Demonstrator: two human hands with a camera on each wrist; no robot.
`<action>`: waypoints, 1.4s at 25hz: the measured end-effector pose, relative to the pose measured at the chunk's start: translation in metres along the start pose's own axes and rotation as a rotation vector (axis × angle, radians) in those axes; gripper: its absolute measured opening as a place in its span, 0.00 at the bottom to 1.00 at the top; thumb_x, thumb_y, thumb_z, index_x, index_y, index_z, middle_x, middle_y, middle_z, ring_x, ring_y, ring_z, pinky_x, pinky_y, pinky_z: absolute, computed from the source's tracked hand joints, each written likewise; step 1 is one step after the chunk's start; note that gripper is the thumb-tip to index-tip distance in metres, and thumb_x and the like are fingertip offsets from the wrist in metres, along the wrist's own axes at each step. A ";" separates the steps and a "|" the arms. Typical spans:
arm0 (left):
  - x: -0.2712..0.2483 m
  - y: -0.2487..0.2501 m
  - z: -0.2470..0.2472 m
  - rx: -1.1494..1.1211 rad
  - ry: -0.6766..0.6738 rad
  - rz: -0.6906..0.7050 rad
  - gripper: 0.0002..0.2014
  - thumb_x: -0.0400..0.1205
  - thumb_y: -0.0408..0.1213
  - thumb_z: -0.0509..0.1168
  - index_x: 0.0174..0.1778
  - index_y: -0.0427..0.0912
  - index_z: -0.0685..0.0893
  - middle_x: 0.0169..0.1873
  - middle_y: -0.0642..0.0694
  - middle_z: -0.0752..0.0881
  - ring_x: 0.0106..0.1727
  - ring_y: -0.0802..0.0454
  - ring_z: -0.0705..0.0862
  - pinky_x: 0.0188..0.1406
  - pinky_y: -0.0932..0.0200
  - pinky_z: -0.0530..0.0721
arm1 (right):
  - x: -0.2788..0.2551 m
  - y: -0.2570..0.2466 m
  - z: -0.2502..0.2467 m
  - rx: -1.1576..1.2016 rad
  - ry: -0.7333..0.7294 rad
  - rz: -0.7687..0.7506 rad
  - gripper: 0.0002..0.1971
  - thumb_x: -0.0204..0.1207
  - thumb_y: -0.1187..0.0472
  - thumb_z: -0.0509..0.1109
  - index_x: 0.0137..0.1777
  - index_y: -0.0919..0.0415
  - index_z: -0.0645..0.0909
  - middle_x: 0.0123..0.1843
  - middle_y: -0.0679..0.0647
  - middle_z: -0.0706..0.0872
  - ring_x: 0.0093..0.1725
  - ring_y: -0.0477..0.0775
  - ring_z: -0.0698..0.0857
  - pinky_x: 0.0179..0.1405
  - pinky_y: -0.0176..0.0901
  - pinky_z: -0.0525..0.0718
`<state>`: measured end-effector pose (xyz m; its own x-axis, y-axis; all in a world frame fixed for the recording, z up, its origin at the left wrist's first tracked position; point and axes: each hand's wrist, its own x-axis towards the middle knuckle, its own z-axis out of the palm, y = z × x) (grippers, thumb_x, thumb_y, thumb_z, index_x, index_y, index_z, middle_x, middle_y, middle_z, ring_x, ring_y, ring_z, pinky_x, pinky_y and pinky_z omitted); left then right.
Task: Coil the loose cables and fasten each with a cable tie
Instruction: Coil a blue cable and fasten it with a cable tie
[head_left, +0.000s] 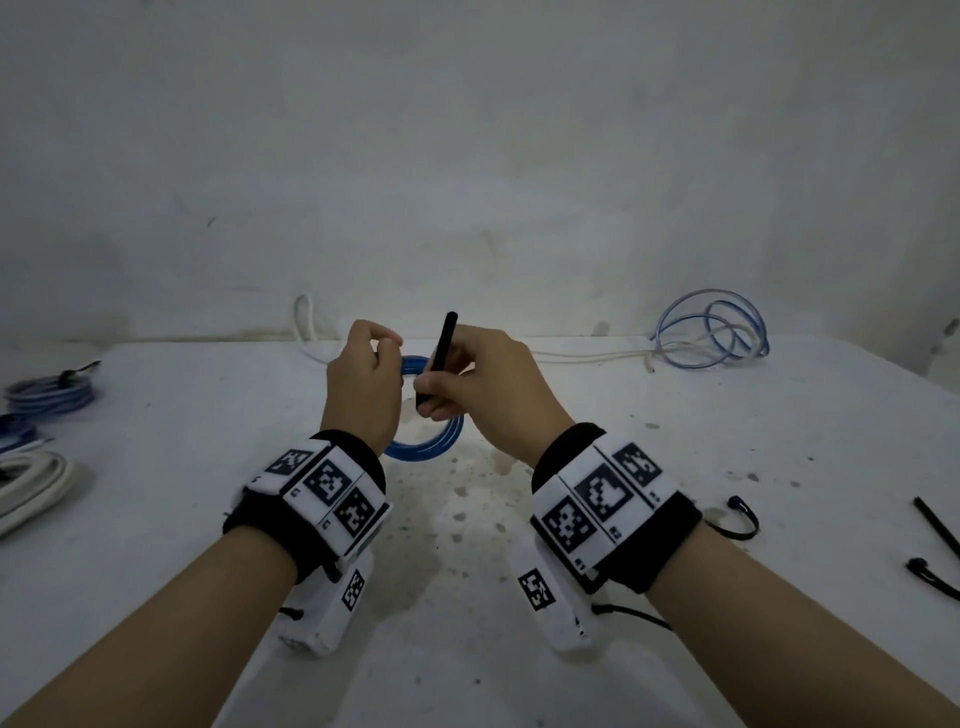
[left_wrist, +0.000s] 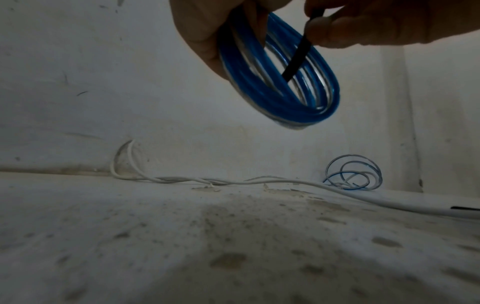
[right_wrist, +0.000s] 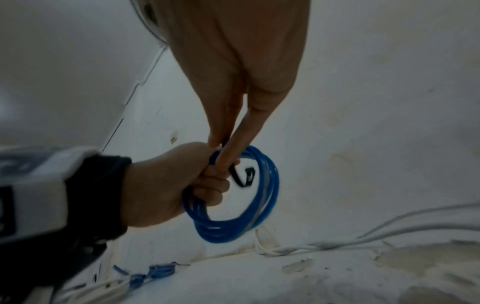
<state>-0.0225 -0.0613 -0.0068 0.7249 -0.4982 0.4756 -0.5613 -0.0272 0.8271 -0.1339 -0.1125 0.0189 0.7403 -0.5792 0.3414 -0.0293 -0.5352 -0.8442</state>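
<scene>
A coil of blue cable (head_left: 427, 448) hangs above the middle of the white table (head_left: 519, 597), and my left hand (head_left: 363, 379) grips its upper left side. In the right wrist view the left hand's (right_wrist: 161, 185) fingers curl round the bundled strands of the coil (right_wrist: 233, 226). My right hand (head_left: 447, 400) pinches a black cable tie (head_left: 440, 353) that stands upright right beside the coil. The tie's lower part (left_wrist: 296, 61) passes through the coil's opening (left_wrist: 280, 98), and its head (right_wrist: 245, 176) curls inside the ring.
A loose blue cable (head_left: 711, 332) and a long white cable (head_left: 571, 356) lie along the back wall. Tied blue coils (head_left: 49, 395) and a white coil (head_left: 31, 483) sit at the left edge. Spare black ties (head_left: 743, 519) (head_left: 935, 530) lie at the right.
</scene>
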 end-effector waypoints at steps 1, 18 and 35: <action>0.000 -0.001 0.001 0.010 -0.005 -0.012 0.07 0.83 0.31 0.50 0.47 0.38 0.73 0.26 0.46 0.74 0.25 0.52 0.70 0.21 0.68 0.68 | 0.001 0.003 0.003 -0.056 0.058 -0.031 0.03 0.73 0.70 0.71 0.42 0.69 0.79 0.41 0.64 0.84 0.35 0.57 0.88 0.42 0.47 0.90; -0.004 -0.005 0.007 0.091 -0.225 0.100 0.12 0.85 0.37 0.50 0.40 0.41 0.75 0.27 0.50 0.79 0.32 0.51 0.77 0.38 0.51 0.76 | -0.005 0.011 0.000 -0.048 0.116 -0.160 0.16 0.74 0.65 0.71 0.53 0.53 0.67 0.34 0.56 0.87 0.27 0.46 0.82 0.36 0.37 0.83; -0.004 -0.004 0.007 0.150 -0.206 0.107 0.08 0.85 0.37 0.49 0.44 0.48 0.73 0.23 0.53 0.76 0.24 0.56 0.70 0.26 0.59 0.66 | -0.003 0.003 0.016 -0.467 0.111 -0.201 0.05 0.80 0.65 0.55 0.50 0.59 0.60 0.34 0.61 0.81 0.30 0.59 0.77 0.29 0.48 0.76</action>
<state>-0.0259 -0.0651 -0.0147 0.5707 -0.6706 0.4739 -0.6943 -0.0859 0.7146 -0.1252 -0.1024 0.0091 0.6871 -0.4847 0.5412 -0.2088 -0.8452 -0.4919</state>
